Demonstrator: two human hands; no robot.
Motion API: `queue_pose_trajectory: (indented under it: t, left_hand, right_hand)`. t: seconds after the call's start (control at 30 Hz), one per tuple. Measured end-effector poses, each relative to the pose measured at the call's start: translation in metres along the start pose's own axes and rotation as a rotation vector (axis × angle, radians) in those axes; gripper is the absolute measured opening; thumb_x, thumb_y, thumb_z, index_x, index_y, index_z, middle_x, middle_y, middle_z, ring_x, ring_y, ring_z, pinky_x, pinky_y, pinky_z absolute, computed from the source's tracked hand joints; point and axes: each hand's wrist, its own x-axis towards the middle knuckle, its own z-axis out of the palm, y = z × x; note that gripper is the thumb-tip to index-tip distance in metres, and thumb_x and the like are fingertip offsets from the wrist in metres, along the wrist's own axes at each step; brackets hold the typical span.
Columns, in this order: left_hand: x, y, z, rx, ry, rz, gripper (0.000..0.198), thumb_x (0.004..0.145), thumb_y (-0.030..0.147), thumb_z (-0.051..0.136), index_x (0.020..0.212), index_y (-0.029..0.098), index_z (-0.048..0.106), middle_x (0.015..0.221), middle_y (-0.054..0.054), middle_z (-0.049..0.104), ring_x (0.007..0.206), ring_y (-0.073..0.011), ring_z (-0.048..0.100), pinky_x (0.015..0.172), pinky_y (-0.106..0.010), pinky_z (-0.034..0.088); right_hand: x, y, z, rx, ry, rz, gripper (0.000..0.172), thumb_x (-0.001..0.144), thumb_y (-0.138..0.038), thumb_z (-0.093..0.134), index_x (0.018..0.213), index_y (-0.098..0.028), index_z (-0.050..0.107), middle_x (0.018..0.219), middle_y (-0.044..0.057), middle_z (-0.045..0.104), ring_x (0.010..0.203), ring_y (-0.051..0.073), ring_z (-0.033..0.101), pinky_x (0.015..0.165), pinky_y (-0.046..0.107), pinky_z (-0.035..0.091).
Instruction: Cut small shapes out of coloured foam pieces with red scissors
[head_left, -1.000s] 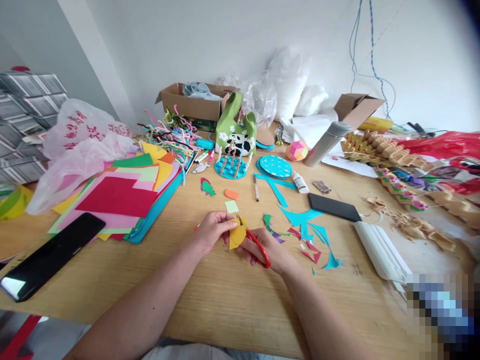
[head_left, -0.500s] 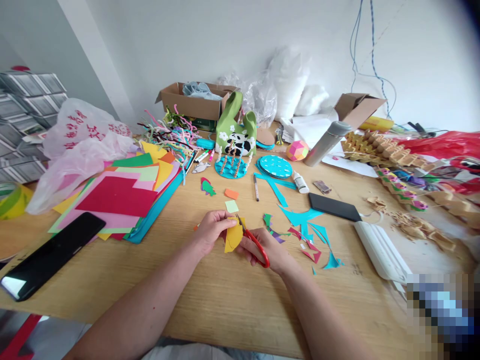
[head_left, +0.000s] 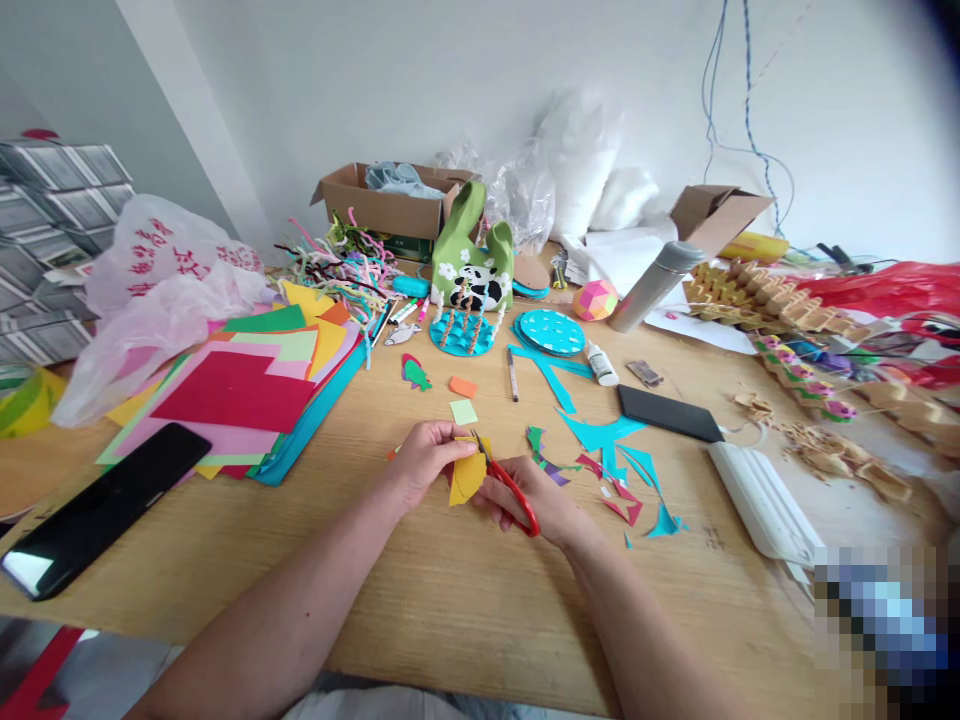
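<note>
Between finger and thumb, my left hand (head_left: 429, 462) pinches a small piece of yellow paper (head_left: 466, 480) with a drawn outline on it. My right hand (head_left: 534, 498) is closed round a pair of scissors (head_left: 517, 494) with red handles. Their blades lie at the paper's upper right edge, close to my left fingertips. Just beyond my hands lie a pale green paper square (head_left: 463, 411) and an orange paper piece (head_left: 463, 386). Farther off is a green and purple paper fish shape (head_left: 415, 373). Part of the yellow paper is hidden by my fingers.
Coloured paper sheets (head_left: 232, 395) and a black phone (head_left: 105, 510) lie at left. Blue paper scraps (head_left: 600, 432), a marker (head_left: 512, 375) and a glue bottle (head_left: 601, 364) are right of centre. A grey flask (head_left: 656, 287) stands behind them, with a black power bank (head_left: 670, 413) nearer.
The scissor blades have shifted very slightly at the yellow paper's edge. Both hands keep nearly the same place and hold, and the things on the table have not moved.
</note>
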Motion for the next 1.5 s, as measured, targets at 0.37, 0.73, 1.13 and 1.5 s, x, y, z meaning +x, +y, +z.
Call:
queue_pose_trajectory:
  t: [0.37,0.73,1.13,1.5]
  left_hand:
    - [-0.0006,0.0013,-0.0021,0.031,-0.038,-0.010,0.026,0.059,0.034,0.077,0.071,0.013,0.066,0.064,-0.003,0.064,0.056,-0.0134,0.058,0.054,-0.025,0.042]
    - [-0.0022,0.0043,-0.0016,0.016,-0.057,-0.018,0.028,0.059,0.034,0.078,0.072,0.013,0.066,0.064,-0.003,0.065,0.056,-0.0131,0.058,0.054,-0.025,0.043]
    - [-0.0014,0.0039,-0.0018,0.012,-0.040,-0.022,0.027,0.058,0.033,0.079,0.070,0.013,0.066,0.063,-0.003,0.064,0.055,-0.0125,0.058,0.054,-0.024,0.042]
    - [-0.0012,0.0029,-0.0003,-0.067,-0.050,-0.006,0.026,0.057,0.032,0.081,0.067,0.013,0.066,0.062,-0.001,0.063,0.056,-0.0107,0.056,0.057,-0.023,0.042]
  right_hand:
    - [-0.0015,-0.0027,-0.0004,0.021,-0.023,0.000,0.052,0.074,-0.067,0.066,0.069,-0.016,0.056,0.050,-0.002,0.054,0.043,0.008,0.047,0.039,0.019,0.032]
    - [-0.0037,-0.0078,-0.0002,0.061,-0.040,-0.025,0.052,0.074,-0.067,0.067,0.071,-0.016,0.057,0.052,-0.003,0.053,0.044,0.009,0.048,0.041,0.019,0.034]
    - [-0.0033,-0.0039,-0.0006,0.025,-0.028,-0.019,0.051,0.078,-0.065,0.064,0.068,-0.015,0.057,0.049,-0.002,0.052,0.042,0.008,0.047,0.039,0.018,0.031]
    - [-0.0025,-0.0044,-0.0008,-0.003,0.013,-0.012,0.054,0.078,-0.067,0.062,0.065,-0.016,0.055,0.049,-0.002,0.053,0.040,0.008,0.047,0.039,0.018,0.031]
